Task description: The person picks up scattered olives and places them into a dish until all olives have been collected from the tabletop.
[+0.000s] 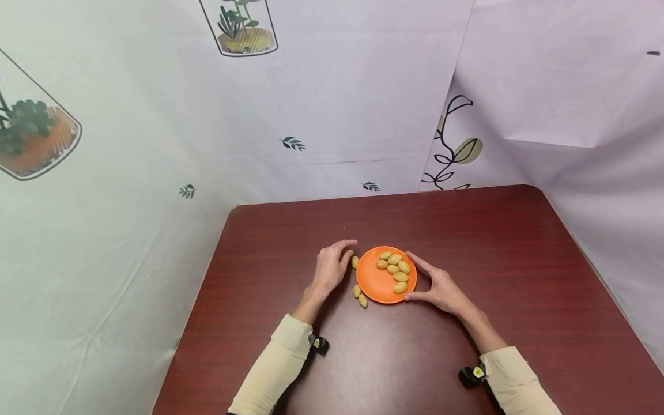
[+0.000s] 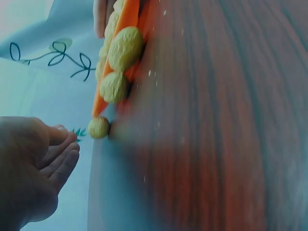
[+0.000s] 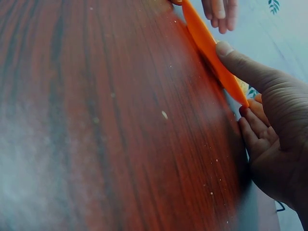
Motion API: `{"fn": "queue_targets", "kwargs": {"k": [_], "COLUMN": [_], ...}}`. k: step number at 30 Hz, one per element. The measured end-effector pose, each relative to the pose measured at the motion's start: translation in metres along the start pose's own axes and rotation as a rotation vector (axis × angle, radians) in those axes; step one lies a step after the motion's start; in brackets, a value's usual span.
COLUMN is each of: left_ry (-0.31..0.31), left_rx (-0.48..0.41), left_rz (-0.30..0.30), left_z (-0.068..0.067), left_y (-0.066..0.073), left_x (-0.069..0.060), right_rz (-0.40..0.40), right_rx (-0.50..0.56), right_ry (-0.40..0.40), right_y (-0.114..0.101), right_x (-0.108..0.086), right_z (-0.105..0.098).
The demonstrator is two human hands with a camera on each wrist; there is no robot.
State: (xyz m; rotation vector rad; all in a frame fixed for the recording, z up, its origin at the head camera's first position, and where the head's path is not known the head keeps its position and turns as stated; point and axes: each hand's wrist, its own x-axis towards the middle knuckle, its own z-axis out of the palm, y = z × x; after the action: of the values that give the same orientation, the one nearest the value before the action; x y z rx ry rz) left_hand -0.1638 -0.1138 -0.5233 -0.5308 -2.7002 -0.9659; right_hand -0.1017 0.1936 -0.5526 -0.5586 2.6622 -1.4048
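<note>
Centrally, orange plate [image 1: 374,283] holding seven walnuts [image 1: 400,276], right fingers [image 1: 421,263] grasping it, left fingers [image 1: 344,244] released, three loose walnuts [image 1: 357,291] alongside.

Soft glare on the tabletop [image 1: 384,357]

Head POV high, fwd-down; wrist POVs low, close; orange plate [image 1: 376,285] in all
</note>
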Motion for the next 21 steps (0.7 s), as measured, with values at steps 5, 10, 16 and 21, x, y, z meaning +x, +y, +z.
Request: {"fn": "queue_targets", "kwargs": {"k": [5, 10, 16, 21], "left_ry": [-0.119, -0.209, -0.245, -0.265], "left_rx": [-0.031, -0.046, -0.063, -0.074], "left_rz": [0.01, 0.017, 0.042, 0.056], "left_z": [-0.005, -0.005, -0.005, -0.004], "left_y": [-0.007, -0.01, -0.013, -0.016], "left_x": [-0.003, -0.006, -0.007, -0.007], "right_rz": [0.003, 0.004, 0.002, -0.004], "right_rx": [0.006, 0.011, 0.017, 0.023], "right_ry": [-0.001, -0.004, -0.004, -0.002], "right_y": [0.0, 0.0, 0.001, 0.0], "right_x": [0.0, 0.0, 0.0, 0.001], "right_z": [0.0, 0.001, 0.001, 0.001]}}
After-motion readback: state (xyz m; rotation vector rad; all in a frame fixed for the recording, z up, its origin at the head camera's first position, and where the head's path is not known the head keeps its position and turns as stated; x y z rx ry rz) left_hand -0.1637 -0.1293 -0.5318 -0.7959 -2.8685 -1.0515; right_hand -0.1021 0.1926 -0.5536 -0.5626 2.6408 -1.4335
